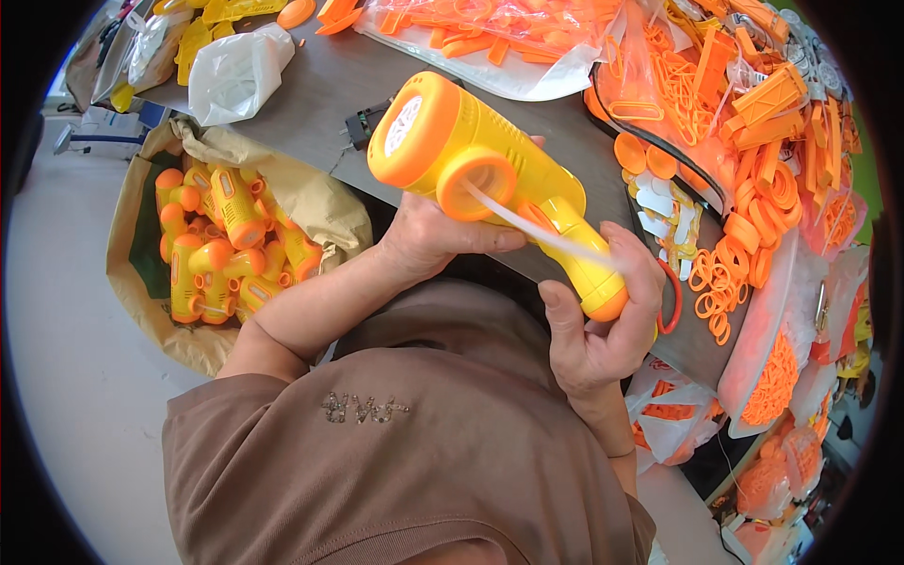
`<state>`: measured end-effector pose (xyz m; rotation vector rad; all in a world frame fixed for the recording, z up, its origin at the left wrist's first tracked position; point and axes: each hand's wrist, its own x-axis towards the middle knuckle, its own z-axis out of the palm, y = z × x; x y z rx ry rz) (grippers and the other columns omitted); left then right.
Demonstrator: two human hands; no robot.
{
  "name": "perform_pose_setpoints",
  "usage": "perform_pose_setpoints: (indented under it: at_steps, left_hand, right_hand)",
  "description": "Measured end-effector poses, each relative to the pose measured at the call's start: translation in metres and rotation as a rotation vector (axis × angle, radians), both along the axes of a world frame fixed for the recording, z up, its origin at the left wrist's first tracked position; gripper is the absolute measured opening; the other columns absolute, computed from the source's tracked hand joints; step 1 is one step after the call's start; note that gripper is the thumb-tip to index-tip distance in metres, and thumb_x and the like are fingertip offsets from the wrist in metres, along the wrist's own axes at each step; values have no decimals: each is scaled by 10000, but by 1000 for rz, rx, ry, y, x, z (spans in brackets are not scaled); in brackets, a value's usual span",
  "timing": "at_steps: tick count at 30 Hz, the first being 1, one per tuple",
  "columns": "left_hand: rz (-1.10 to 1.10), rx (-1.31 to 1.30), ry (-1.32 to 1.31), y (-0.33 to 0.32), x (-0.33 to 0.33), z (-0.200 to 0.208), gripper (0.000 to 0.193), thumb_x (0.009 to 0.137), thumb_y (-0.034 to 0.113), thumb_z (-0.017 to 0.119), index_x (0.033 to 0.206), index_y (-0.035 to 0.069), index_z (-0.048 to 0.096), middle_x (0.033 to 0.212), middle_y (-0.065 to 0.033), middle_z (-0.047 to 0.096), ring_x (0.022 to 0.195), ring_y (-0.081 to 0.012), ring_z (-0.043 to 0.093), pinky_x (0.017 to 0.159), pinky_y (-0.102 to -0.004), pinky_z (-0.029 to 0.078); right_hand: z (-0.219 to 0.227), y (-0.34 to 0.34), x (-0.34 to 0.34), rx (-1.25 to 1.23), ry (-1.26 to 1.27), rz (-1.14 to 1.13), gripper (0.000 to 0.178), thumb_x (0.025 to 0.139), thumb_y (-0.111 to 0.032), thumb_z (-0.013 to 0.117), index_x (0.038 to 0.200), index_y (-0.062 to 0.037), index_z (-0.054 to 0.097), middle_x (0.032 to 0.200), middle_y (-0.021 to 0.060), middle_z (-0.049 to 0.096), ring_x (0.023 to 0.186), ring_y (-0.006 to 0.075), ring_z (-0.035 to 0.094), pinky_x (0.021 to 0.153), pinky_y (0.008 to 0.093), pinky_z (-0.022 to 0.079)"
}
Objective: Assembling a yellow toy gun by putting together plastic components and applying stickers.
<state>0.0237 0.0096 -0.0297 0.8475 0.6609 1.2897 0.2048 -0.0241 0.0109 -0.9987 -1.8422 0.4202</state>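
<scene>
A yellow and orange toy shaped like a hair dryer [490,132] is held above the table edge, its round white grille facing left. My left hand [438,231] is closed round its body from below, the thumb lying near the orange ring on its side. A pale, thin strip [546,231], partly blurred, runs from the opening in that ring toward my right hand. My right hand [603,344] is curled round the orange-tipped end of the handle, thumb on the near side. Whether its fingers also grip the strip I cannot tell.
At the left an open sack [339,221] holds several similar yellow toys. Orange parts [490,24] lie in a bag at the back; orange rings [720,282] and more parts crowd the right. A white bag [240,75] sits back left. A red loop [671,301] shows beside my right hand.
</scene>
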Motion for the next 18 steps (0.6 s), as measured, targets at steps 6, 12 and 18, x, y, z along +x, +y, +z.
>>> perform_pose_setpoints:
  at_steps: [6,12,18]
  left_hand:
    - [39,145,219,0,0,-3,910,593,0,818,1348,99,321,1256,-102,474,1296,-300,398,1040,-449,390]
    - [31,212,337,-5,3,-3,813,610,-38,791,1301,71,377,1237,-106,492,1253,-276,443,1006,-426,423]
    - [94,132,225,-6,9,11,588,637,12,818,1150,8,529,1053,-82,633,961,-164,608,827,-324,505]
  right_hand:
    - [-3,5,2,71,-26,-62,490,812,-203,739,1164,41,501,1099,203,580,990,284,565,874,362,454]
    - [1,9,3,77,-25,-71,383,799,-109,725,1093,21,518,1004,171,584,889,262,576,811,347,462]
    - [-14,19,12,19,108,-54,280,826,-73,680,1042,16,527,944,130,580,817,192,556,750,304,453]
